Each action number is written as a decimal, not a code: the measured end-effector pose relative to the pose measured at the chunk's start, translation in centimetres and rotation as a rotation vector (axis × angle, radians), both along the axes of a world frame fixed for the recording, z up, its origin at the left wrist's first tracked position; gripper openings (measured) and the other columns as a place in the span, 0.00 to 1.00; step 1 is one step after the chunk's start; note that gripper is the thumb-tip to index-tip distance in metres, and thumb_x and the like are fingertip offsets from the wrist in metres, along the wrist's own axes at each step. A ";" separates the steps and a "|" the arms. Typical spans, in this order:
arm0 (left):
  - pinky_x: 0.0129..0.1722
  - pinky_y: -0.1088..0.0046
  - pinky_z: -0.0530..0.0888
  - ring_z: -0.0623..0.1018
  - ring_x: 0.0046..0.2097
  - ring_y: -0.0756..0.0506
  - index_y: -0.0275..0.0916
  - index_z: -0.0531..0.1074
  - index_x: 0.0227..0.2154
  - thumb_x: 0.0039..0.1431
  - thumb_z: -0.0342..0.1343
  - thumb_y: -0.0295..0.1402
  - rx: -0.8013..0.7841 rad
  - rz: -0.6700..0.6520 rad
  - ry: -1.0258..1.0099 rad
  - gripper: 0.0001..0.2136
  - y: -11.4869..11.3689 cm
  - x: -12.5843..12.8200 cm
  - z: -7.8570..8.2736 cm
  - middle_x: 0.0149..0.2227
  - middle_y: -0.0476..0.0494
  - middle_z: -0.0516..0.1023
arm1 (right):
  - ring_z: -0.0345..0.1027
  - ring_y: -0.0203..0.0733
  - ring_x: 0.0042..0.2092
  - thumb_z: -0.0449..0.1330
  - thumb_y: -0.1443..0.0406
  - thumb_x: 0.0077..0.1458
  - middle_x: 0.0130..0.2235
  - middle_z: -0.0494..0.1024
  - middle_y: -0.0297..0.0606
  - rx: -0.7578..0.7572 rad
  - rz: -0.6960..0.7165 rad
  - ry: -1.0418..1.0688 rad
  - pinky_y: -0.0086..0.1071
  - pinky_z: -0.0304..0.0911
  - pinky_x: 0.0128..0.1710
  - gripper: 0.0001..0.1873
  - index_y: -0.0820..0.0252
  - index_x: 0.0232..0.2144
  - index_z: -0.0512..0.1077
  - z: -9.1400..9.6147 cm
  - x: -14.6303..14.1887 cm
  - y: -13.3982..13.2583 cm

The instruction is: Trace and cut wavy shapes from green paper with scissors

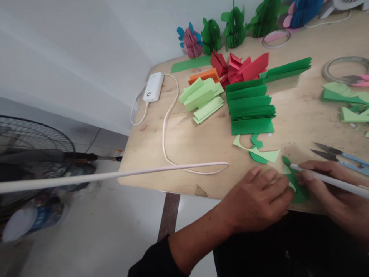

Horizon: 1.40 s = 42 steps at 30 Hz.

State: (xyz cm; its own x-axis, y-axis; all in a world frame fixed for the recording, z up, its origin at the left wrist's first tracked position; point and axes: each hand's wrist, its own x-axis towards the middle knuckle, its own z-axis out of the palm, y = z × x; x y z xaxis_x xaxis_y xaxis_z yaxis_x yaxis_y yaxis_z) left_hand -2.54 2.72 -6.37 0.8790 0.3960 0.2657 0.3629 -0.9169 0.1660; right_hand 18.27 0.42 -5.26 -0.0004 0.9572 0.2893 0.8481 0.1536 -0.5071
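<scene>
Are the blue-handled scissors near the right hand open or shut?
The scissors are open: their dark blades lie apart, with tabletop showing between the tips.

L hand (261, 198): palm down, fingers side by side and bent, thumb hidden | L wrist: slightly bent | L forearm (203, 234): bare, slanting up from lower left | R hand (336, 190): thumb and forefinger pinched, pointing left, cut by frame edge | hands: near, apart

Green paper (300, 195) part-hidden by left hand (259, 198); pen (331, 179), snips (350, 157) cut off at right edge.
</scene>
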 end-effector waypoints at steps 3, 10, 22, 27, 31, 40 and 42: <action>0.57 0.57 0.64 0.67 0.58 0.39 0.35 0.73 0.52 0.70 0.43 0.37 0.006 0.002 -0.006 0.18 0.0 0.0 0.0 0.57 0.38 0.71 | 0.75 0.38 0.27 0.52 0.48 0.61 0.28 0.81 0.31 -0.006 -0.002 -0.008 0.29 0.67 0.27 0.18 0.52 0.34 0.72 0.0 -0.1 -0.1; 0.57 0.57 0.65 0.67 0.58 0.38 0.34 0.72 0.52 0.70 0.43 0.36 0.004 -0.006 -0.003 0.18 0.1 0.0 0.0 0.57 0.38 0.71 | 0.76 0.40 0.27 0.51 0.48 0.60 0.28 0.81 0.31 -0.014 -0.023 -0.026 0.30 0.66 0.25 0.17 0.51 0.34 0.72 0.2 -0.1 -0.3; 0.57 0.57 0.65 0.67 0.58 0.39 0.35 0.72 0.52 0.69 0.44 0.37 0.012 0.003 0.003 0.18 0.0 0.0 -0.1 0.58 0.37 0.70 | 0.75 0.41 0.27 0.52 0.49 0.60 0.27 0.81 0.32 -0.001 -0.030 -0.027 0.31 0.65 0.25 0.17 0.52 0.34 0.72 0.2 -0.1 -0.2; 0.57 0.57 0.65 0.68 0.58 0.39 0.35 0.72 0.52 0.69 0.44 0.36 0.006 -0.008 0.012 0.18 0.1 0.0 0.1 0.58 0.37 0.70 | 0.74 0.41 0.28 0.52 0.50 0.61 0.28 0.81 0.35 0.010 -0.075 -0.022 0.32 0.65 0.27 0.17 0.53 0.34 0.73 0.4 0.0 -0.3; 0.56 0.57 0.65 0.68 0.57 0.39 0.34 0.73 0.52 0.70 0.43 0.36 0.007 -0.003 -0.001 0.18 0.1 0.0 0.2 0.57 0.38 0.71 | 0.75 0.41 0.30 0.53 0.50 0.60 0.30 0.82 0.34 -0.005 -0.095 0.000 0.32 0.65 0.29 0.16 0.53 0.35 0.73 0.3 -0.1 -0.5; 0.59 0.56 0.62 0.65 0.62 0.37 0.35 0.74 0.50 0.70 0.44 0.36 0.003 -0.010 -0.003 0.17 0.3 0.1 0.5 0.56 0.39 0.72 | 0.75 0.41 0.32 0.54 0.53 0.61 0.32 0.81 0.34 0.026 -0.023 -0.012 0.33 0.65 0.32 0.13 0.53 0.38 0.72 0.0 -0.3 -0.4; 0.59 0.57 0.62 0.65 0.63 0.37 0.35 0.74 0.49 0.70 0.44 0.37 -0.003 -0.021 0.002 0.17 0.5 0.1 0.6 0.55 0.38 0.73 | 0.76 0.41 0.33 0.54 0.53 0.61 0.33 0.80 0.34 0.017 -0.014 -0.007 0.32 0.65 0.32 0.13 0.53 0.38 0.72 0.0 -0.3 -0.4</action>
